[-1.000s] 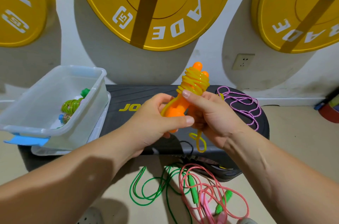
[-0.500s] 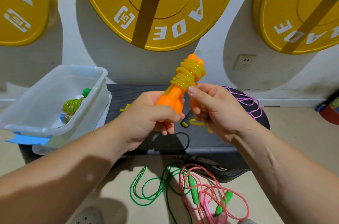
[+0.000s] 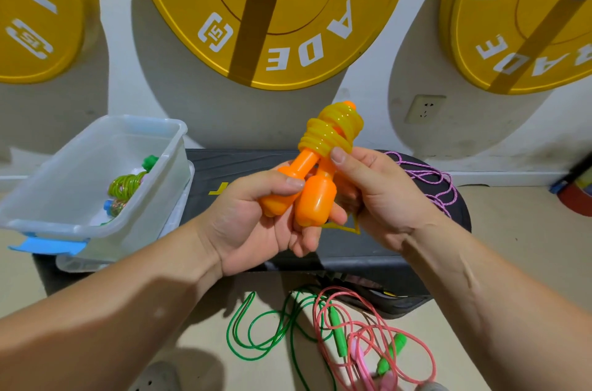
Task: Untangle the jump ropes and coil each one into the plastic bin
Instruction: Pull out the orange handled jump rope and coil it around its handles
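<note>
An orange-handled jump rope [image 3: 315,197], its yellow cord [image 3: 333,131] wound round the handles' upper ends, is held upright above the black step platform [image 3: 237,166]. My left hand [image 3: 259,224] grips the two handles from below. My right hand [image 3: 378,195] holds the bundle from the right, thumb pressed on the lowest yellow coil. A short yellow cord end [image 3: 346,227] hangs under the hands. The clear plastic bin [image 3: 96,173] stands at the left with a coiled green rope [image 3: 126,184] inside.
A purple cord [image 3: 429,179] lies on the platform's right end. Tangled green rope [image 3: 266,333] and pink rope [image 3: 368,333] lie on the floor below. Yellow weight plates [image 3: 288,12] hang on the wall behind. A blue lid clip [image 3: 48,245] juts from the bin.
The bundle has tilted and risen slightly, and the handles now sit side by side in my left hand. The loose yellow tail under the hands has grown shorter.
</note>
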